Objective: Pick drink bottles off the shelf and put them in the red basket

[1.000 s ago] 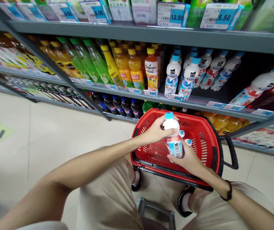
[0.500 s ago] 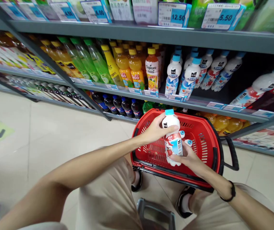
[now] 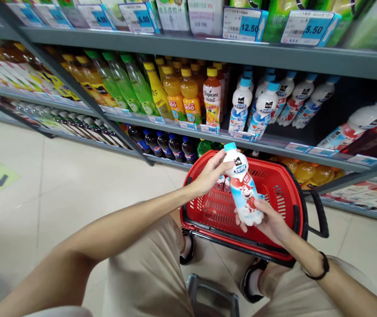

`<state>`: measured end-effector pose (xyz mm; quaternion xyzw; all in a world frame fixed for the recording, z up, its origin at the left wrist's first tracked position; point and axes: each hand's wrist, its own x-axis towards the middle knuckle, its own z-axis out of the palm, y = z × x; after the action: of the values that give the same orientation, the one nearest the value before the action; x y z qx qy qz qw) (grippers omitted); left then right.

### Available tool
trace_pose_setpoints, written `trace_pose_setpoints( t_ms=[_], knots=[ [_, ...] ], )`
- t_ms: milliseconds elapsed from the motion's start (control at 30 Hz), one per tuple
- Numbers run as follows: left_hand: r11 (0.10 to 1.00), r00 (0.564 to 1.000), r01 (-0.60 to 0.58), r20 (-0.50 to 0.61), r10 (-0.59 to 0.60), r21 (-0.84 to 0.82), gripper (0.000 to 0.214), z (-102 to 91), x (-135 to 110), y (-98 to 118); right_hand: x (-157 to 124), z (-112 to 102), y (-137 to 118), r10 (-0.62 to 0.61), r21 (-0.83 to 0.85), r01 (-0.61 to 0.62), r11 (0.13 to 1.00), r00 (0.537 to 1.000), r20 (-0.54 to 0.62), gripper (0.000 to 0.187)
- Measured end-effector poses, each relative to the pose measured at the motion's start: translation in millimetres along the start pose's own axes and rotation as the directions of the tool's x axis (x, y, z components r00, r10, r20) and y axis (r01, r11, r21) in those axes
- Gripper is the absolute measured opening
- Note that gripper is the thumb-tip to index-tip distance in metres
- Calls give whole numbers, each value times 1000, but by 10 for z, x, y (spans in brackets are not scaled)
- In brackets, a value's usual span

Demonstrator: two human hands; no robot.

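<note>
Head view: both hands hold one white milk-drink bottle (image 3: pixel 245 190) with a blue cap, tilted, cap up and to the left, above a red shopping basket (image 3: pixel 287 193). Left hand (image 3: pixel 210 174) fingers curl around the bottle's neck and shoulder. Right hand (image 3: pixel 270 220) cups the base, fingers wrapped under it. Two more blue-capped bottles (image 3: pixel 223 182) lie inside the basket, partly hidden behind the held one. Basket stands on the tiled floor (image 3: pixel 59 185) in front of a drinks shelf (image 3: pixel 208 127), just below a row of matching white bottles (image 3: pixel 261 105).
</note>
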<state>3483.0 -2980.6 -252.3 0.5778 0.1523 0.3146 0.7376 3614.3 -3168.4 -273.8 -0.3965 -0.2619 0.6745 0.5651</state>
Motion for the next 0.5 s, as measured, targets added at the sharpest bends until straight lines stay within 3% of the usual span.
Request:
trace_pose_setpoints(
  t_ms=[167,267,400,500],
  knots=[
    [1000,997,-7,-81,6,-15,51,3,22,-33,23,-7,-42,-21,43,25,999,997,-80,42],
    [998,989,-27,-150,20,-48,53,5,60,-19,18,-26,-98,-105,-9,104,995,985,-136,36],
    [996,979,-22,-201,4,-86,58,-23,108,27,5,-93,-165,-281,-256,235,938,946,-163,42],
    [995,981,15,-191,-35,-103,60,-29,119,58,-6,-154,-158,-434,-458,300,837,874,-220,53]
  ],
)
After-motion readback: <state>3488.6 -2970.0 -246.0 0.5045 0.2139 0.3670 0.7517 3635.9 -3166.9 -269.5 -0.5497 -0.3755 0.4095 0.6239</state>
